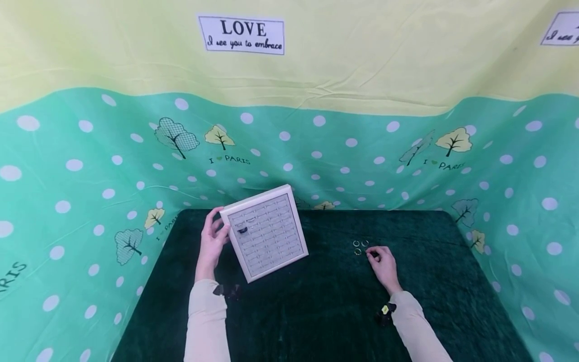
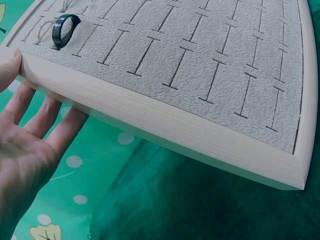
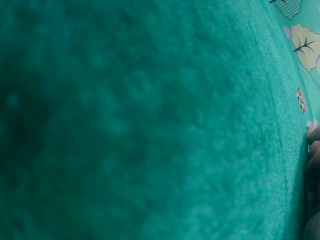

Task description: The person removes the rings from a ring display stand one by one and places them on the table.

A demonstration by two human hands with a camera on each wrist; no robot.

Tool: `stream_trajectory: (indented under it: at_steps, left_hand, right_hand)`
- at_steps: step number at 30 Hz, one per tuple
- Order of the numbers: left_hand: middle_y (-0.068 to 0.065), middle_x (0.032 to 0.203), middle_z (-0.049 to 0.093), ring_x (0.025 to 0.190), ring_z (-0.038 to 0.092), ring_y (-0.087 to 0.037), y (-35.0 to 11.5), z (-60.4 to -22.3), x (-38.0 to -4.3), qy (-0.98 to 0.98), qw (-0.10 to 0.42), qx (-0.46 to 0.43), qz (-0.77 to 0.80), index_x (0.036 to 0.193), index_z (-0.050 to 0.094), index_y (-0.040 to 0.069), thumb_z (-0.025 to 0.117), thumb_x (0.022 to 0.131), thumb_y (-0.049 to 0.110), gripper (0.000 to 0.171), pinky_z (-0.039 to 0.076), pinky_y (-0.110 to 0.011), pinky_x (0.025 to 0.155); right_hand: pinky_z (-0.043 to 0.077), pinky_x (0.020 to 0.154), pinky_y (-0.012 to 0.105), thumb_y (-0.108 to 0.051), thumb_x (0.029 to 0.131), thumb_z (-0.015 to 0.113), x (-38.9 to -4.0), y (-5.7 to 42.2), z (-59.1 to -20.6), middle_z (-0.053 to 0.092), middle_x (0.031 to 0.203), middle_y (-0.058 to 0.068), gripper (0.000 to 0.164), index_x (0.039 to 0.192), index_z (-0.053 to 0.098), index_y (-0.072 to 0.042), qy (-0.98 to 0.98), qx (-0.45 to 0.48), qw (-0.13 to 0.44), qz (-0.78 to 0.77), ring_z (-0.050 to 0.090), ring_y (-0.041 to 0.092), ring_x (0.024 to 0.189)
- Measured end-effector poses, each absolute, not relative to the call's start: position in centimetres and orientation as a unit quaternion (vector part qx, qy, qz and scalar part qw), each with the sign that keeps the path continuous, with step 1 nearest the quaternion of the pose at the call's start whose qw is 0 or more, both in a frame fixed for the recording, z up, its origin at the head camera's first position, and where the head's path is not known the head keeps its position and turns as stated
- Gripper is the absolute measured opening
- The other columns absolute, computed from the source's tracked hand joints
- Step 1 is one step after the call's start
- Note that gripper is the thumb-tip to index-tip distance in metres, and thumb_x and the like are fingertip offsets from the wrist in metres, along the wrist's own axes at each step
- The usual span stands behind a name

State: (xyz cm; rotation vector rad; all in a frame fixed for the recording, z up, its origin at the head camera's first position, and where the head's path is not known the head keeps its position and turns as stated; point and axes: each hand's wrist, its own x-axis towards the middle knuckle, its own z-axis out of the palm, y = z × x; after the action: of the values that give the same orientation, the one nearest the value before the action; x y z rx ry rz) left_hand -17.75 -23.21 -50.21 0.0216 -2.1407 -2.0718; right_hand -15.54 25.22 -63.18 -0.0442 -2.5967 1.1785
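Both arms (image 1: 207, 322) stretched forward, well apart, left hand (image 1: 213, 241) raised, thumb (image 2: 9, 72) opposite to spread fingers (image 2: 67, 127), right hand (image 1: 383, 264) lower, fingers bent toward thumb

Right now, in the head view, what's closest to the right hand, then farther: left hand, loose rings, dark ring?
1. Loose rings, on the cloth.
2. Dark ring, in the tray.
3. Left hand, at the tray's left edge.

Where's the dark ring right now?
In the left wrist view, the dark ring is at upper left, standing in the grey padding of the pale-framed tray, near the edge gripped by the left hand.
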Motion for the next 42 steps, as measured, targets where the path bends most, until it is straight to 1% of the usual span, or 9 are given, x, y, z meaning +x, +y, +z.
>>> stream_trajectory:
  at_steps: [8, 12, 15, 18, 23, 28, 31, 36, 42]
  left_hand:
    - [-0.015, 0.132, 0.053, 0.102, 0.062, -0.02, -23.2, -50.1, -17.7, -0.722, 0.081, 0.008, -0.687, 0.146, 0.036, 0.023, 0.052, 0.1, 0.009, 0.051, 0.052, -0.039, 0.079]
    - [-0.015, 0.132, 0.053, 0.103, 0.062, -0.021, -23.2, -50.1, -17.7, -0.722, 0.08, 0.009, -0.687, 0.146, 0.035, 0.022, 0.052, 0.1, 0.01, 0.051, 0.05, -0.044, 0.083]
    - [-0.015, 0.132, 0.053, 0.103, 0.062, -0.021, -23.3, -50.2, -17.8, -0.722, 0.079, 0.011, -0.687, 0.147, 0.035, 0.023, 0.052, 0.1, 0.011, 0.051, 0.05, -0.046, 0.084]
    - [-0.014, 0.133, 0.052, 0.104, 0.062, -0.021, -23.3, -50.3, -17.8, -0.721, 0.078, 0.012, -0.688, 0.147, 0.035, 0.024, 0.053, 0.1, 0.012, 0.051, 0.05, -0.045, 0.084]
    - [-0.014, 0.131, 0.053, 0.102, 0.062, -0.021, -23.2, -50.2, -17.7, -0.718, 0.078, 0.012, -0.692, 0.145, 0.036, 0.025, 0.053, 0.1, 0.011, 0.05, 0.051, -0.041, 0.081]
    - [-0.015, 0.131, 0.053, 0.101, 0.063, -0.019, -23.2, -50.2, -17.7, -0.715, 0.078, 0.009, -0.694, 0.146, 0.035, 0.024, 0.052, 0.1, 0.009, 0.051, 0.051, -0.044, 0.082]
    - [-0.016, 0.132, 0.053, 0.102, 0.062, -0.021, -23.2, -50.2, -17.7, -0.715, 0.078, 0.009, -0.694, 0.146, 0.035, 0.023, 0.052, 0.1, 0.01, 0.051, 0.05, -0.045, 0.083]
    - [-0.015, 0.134, 0.052, 0.107, 0.06, -0.025, -23.2, -50.2, -17.8, -0.72, 0.071, 0.014, -0.69, 0.146, 0.034, 0.027, 0.052, 0.101, 0.015, 0.051, 0.049, -0.047, 0.086]
    - [-0.014, 0.134, 0.052, 0.107, 0.061, -0.025, -23.2, -50.1, -17.7, -0.718, 0.072, 0.017, -0.692, 0.146, 0.035, 0.027, 0.053, 0.1, 0.014, 0.05, 0.049, -0.048, 0.086]
  right_hand:
    - [0.042, 0.065, 0.029, -0.007, 0.091, 0.066, -15.5, 25.2, -63.0, 0.055, 0.104, 0.015, 0.011, 0.1, 0.069, -0.002, -0.896, -0.044, 0.114, 0.428, 0.055, 0.015, 0.071]
    - [0.045, 0.06, 0.026, -0.008, 0.092, 0.065, -15.4, 25.1, -62.1, 0.049, 0.11, 0.02, 0.019, 0.109, 0.064, 0.0, -0.89, -0.057, 0.07, 0.448, 0.057, 0.016, 0.071]
    - [0.048, 0.057, 0.025, -0.007, 0.092, 0.064, -15.3, 25.0, -60.9, 0.044, 0.115, 0.023, 0.027, 0.116, 0.058, 0.003, -0.883, -0.054, 0.03, 0.465, 0.059, 0.02, 0.071]
    - [0.049, 0.058, 0.026, -0.006, 0.092, 0.063, -15.2, 24.8, -59.8, 0.042, 0.118, 0.024, 0.032, 0.121, 0.054, 0.003, -0.88, -0.049, -0.002, 0.473, 0.06, 0.022, 0.074]
    - [0.051, 0.061, 0.027, -0.004, 0.09, 0.064, -15.3, 24.1, -58.3, 0.046, 0.119, 0.026, 0.036, 0.123, 0.052, 0.004, -0.88, -0.031, -0.02, 0.474, 0.061, 0.024, 0.079]
    - [0.052, 0.066, 0.032, -0.004, 0.092, 0.063, -15.3, 23.0, -57.0, 0.053, 0.117, 0.027, 0.036, 0.124, 0.052, 0.006, -0.873, 0.005, -0.039, 0.486, 0.063, 0.026, 0.083]
    - [0.052, 0.07, 0.035, -0.006, 0.094, 0.06, -15.4, 22.2, -56.4, 0.056, 0.115, 0.024, 0.035, 0.126, 0.052, 0.005, -0.868, 0.025, -0.063, 0.492, 0.063, 0.028, 0.086]
    - [0.052, 0.071, 0.036, -0.007, 0.096, 0.058, -15.5, 20.7, -55.8, 0.059, 0.108, 0.018, 0.031, 0.123, 0.053, 0.006, -0.862, 0.052, -0.092, 0.495, 0.063, 0.036, 0.088]
    - [0.053, 0.071, 0.036, -0.008, 0.096, 0.058, -15.9, 19.1, -55.1, 0.061, 0.107, 0.017, 0.03, 0.122, 0.054, 0.007, -0.852, 0.084, -0.099, 0.508, 0.062, 0.039, 0.091]
